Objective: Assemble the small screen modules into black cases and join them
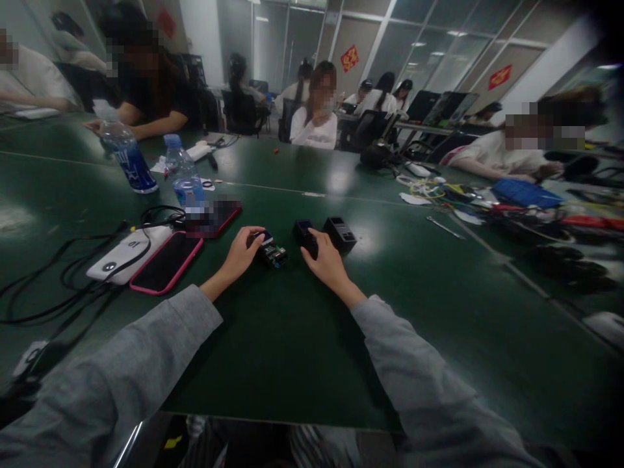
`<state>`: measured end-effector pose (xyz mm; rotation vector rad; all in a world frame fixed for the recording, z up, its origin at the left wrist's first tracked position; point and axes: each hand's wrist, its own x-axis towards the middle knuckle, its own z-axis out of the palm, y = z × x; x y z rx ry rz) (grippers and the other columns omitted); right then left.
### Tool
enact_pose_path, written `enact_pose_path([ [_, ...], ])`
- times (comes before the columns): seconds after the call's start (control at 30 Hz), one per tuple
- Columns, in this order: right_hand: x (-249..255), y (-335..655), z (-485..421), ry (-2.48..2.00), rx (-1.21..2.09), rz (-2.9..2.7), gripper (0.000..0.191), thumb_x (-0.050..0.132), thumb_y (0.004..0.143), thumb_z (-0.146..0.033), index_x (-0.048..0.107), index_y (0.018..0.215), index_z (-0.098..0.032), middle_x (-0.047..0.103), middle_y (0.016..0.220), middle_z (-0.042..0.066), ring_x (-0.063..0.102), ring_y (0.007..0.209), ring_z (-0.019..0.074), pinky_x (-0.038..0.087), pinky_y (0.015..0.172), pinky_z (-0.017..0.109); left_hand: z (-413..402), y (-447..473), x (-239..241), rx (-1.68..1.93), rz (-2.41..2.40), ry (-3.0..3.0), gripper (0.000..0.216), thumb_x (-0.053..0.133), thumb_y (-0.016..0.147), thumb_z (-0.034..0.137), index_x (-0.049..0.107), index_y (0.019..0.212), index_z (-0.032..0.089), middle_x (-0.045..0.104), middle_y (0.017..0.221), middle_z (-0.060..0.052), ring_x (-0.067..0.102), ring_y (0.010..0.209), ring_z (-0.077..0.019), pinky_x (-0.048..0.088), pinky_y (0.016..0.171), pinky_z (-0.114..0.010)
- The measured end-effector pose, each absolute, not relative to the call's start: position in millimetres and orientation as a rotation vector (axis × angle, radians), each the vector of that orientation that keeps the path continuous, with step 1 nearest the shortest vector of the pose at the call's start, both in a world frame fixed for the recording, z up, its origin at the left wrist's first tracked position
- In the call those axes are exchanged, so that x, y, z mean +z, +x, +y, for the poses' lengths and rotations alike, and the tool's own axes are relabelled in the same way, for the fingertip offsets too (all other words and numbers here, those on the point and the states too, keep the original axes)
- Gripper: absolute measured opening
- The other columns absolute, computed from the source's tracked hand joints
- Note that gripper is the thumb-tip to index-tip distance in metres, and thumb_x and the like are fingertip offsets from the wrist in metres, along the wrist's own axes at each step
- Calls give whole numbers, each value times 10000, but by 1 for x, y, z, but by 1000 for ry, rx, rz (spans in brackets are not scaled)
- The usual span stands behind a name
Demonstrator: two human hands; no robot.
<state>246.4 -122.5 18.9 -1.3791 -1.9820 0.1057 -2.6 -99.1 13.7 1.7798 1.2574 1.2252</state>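
Pinching circuit board [275, 253], left hand [240, 251] curled, curved right hand [325, 257] partly hiding black device [303, 227], grip unclear

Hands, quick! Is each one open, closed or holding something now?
Left hand: closed, holding the circuit board.
Right hand: curled over a black box; firm grip can't be told.

The left hand [242, 251] covers one end of the circuit board [275, 253], whose parts are too small to tell apart. The right hand [327, 260] hides much of the black box [303, 226], so its hold is unclear; markings on the second box [341, 231] are unreadable. Pixelation masks part of the farther phone [229, 213]. Cables [441, 192] blur together, the left sleeve [146, 351] runs off the lower edge, and background people [383, 101] are smeared.
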Motion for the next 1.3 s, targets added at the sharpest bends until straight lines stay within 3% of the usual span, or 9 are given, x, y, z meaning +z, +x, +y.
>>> enact_pose_path([
  [0.17, 29, 244, -127, -1248, -58, -1739, 496, 452, 956, -378, 367, 1412, -206, 480, 1348, 141, 458, 1279, 284, 398, 1080, 533, -101, -2, 16, 1211, 1227, 1759, 326, 481, 938, 374, 569, 1186, 182, 606, 1217, -96, 603, 1091, -199, 485, 974, -398],
  [0.43, 16, 261, -112, -1385, 23, -1505, 465, 497, 924, -353, 463, 1328, -126, 530, 1287, 164, 503, 1210, 261, 405, 1061, 474, -99, -3, 13, 1211, 1201, 1740, 340, 470, 941, 390, 572, 1194, 185, 607, 1223, -96, 598, 1110, -208, 489, 973, -409],
  [0.63, 10, 268, -104, -1507, 46, -1550, 367, 501, 895, -305, 587, 1211, -139, 527, 1285, 164, 481, 1235, 275, 384, 1064, 481, -101, -2, 14, 1200, 1216, 1722, 341, 456, 946, 389, 574, 1200, 195, 611, 1208, -96, 590, 1115, -216, 491, 961, -416],
  [0.8, 24, 255, -118, -1429, -173, -1625, 360, 389, 968, -311, 544, 1275, -204, 503, 1354, 113, 418, 1299, 263, 325, 1090, 505, -102, -3, 15, 1191, 1221, 1731, 336, 424, 958, 375, 577, 1198, 196, 612, 1203, -90, 586, 1105, -218, 490, 949, -410],
  [1.0, 29, 237, -132, -1269, -208, -1995, 378, 401, 987, -295, 458, 1359, -249, 444, 1447, 73, 358, 1364, 239, 321, 1095, 454, -101, -2, 16, 1217, 1259, 1781, 310, 381, 972, 314, 612, 1142, 198, 625, 1171, -70, 581, 1086, -207, 455, 990, -400],
  [1.3, 20, 275, -111, -1560, -355, -1678, 368, 375, 991, -355, 519, 1310, -241, 472, 1410, 96, 358, 1337, 281, 270, 1078, 521, -100, -3, 15, 1214, 1237, 1750, 303, 397, 965, 307, 625, 1133, 200, 634, 1143, -66, 590, 1042, -208, 465, 962, -398],
])
